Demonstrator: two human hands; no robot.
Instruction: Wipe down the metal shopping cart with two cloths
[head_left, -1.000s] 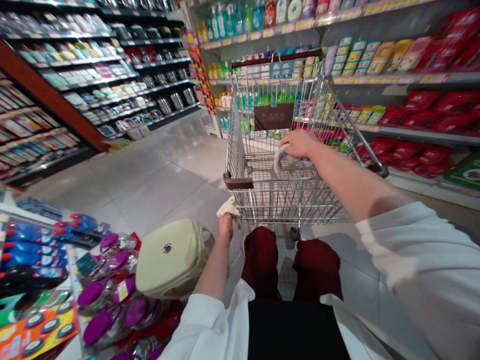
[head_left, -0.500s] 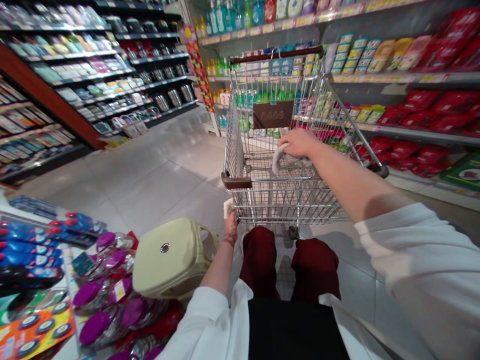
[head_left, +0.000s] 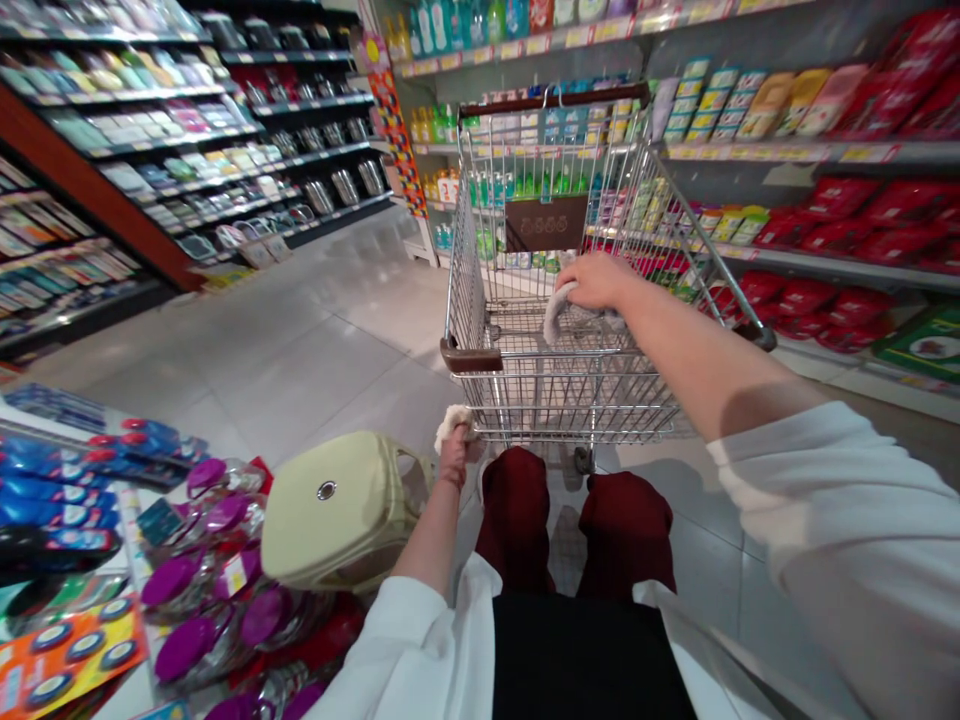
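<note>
A wire shopping cart (head_left: 570, 425) with brown plastic corner pieces stands in front of my knees. My right hand (head_left: 598, 280) is closed on a grey cloth (head_left: 556, 316) above the cart's wire basket. Part of that cloth is hidden under my palm and forearm. Low at the cart's near left corner, my left hand (head_left: 453, 458) grips an off-white cloth (head_left: 452, 424), which lies against the lower wires. A brown panel (head_left: 547, 222) hangs at the cart's far end.
A cream plastic stool (head_left: 330, 530) stands close to my left forearm. Jars with purple lids (head_left: 184, 650) crowd the display at lower left. Shelves of bottles (head_left: 499, 190) and red packs (head_left: 840, 240) line the far and right sides. Tiled floor (head_left: 300, 350) stretches left.
My left hand has moved slightly up and left with the off-white cloth, and more of the cloth shows. My right hand stays almost where it was with the grey cloth.
</note>
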